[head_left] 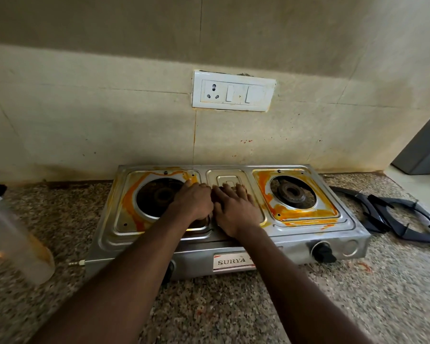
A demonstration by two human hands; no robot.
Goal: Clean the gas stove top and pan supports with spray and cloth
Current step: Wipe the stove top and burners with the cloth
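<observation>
Head view: stove on counter against wall, orange stains round both burner wells. Left hand rests on right edge of left well, knuckles up, fingers bent down; can't tell if it grips anything. Right hand lies flat on centre panel, fingers straight, slightly spread, holding nothing, thumb beside left hand. Pan supports off stove, overlapped on counter just right of it. Bottle, blurred, on counter far left
</observation>
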